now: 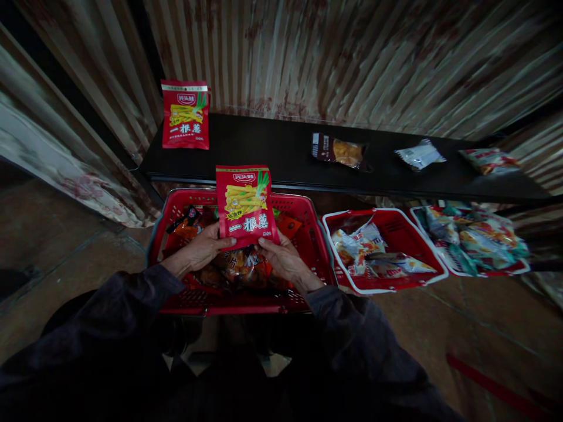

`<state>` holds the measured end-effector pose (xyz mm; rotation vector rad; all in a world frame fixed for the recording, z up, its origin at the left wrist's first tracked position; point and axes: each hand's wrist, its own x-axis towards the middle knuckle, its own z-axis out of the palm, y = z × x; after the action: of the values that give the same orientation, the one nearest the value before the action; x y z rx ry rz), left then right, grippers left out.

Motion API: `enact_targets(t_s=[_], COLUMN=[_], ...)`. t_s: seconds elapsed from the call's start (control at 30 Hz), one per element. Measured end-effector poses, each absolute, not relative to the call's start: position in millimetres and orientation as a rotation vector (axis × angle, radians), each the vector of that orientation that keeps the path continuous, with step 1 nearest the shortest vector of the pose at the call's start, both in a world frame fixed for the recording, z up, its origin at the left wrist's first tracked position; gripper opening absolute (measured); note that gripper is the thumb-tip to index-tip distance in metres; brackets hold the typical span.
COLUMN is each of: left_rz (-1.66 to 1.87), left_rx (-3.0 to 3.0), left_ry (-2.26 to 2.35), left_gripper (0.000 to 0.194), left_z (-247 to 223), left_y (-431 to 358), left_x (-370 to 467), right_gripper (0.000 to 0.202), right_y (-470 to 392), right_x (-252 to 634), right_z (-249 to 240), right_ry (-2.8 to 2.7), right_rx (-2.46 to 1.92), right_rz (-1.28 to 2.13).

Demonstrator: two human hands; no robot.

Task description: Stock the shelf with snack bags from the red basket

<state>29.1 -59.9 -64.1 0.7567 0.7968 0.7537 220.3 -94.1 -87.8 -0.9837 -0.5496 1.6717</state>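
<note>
Between my two hands is a red snack bag (246, 205) with yellow sticks and a green onion printed on it, its front facing me. My left hand (204, 249) is closed on the bag's lower left edge, thumb across the front. At the lower right corner my right hand (284, 258) grips it the same way. Below the bag stands a large red basket (308, 234), holding several snack packets (237, 264) in orange and dark wrappers. A matching red snack bag (185, 117) is upright at the left end of the black shelf (259, 146).
On the shelf lie a brown-ended packet (341, 152), a white packet (421, 155) and a red-and-white packet (489, 160). Right of the large basket are a white-rimmed red basket (396, 223) with packets and another basket (523, 268) heaped with green-and-white packets. Striped curtains (272, 53) hang behind.
</note>
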Motion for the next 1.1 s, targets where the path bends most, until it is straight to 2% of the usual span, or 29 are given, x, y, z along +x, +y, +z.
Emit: enact_targets(t_s=[0.33, 0.73, 1.1], left_rz=[0.802, 0.818, 0.794], left_rx=[0.781, 0.885, 0.983], left_ry=[0.831, 0.974, 0.998], left_gripper=[0.037, 0.048, 0.041], left_z=[-63.0, -71.5, -78.3], left_y=[-61.3, -64.2, -62.7], left_x=[33.3, 36.8, 34.1], right_gripper=[0.041, 0.036, 0.043], right_y=[-94.5, -96.9, -97.5], right_x=[221.1, 216.8, 218.1], right_z=[-89.2, -89.0, -85.5], right_ry=[-0.646, -0.667, -0.642], right_rx=[-0.979, -0.960, -0.925], right_rz=[1.651, 1.680, 1.664])
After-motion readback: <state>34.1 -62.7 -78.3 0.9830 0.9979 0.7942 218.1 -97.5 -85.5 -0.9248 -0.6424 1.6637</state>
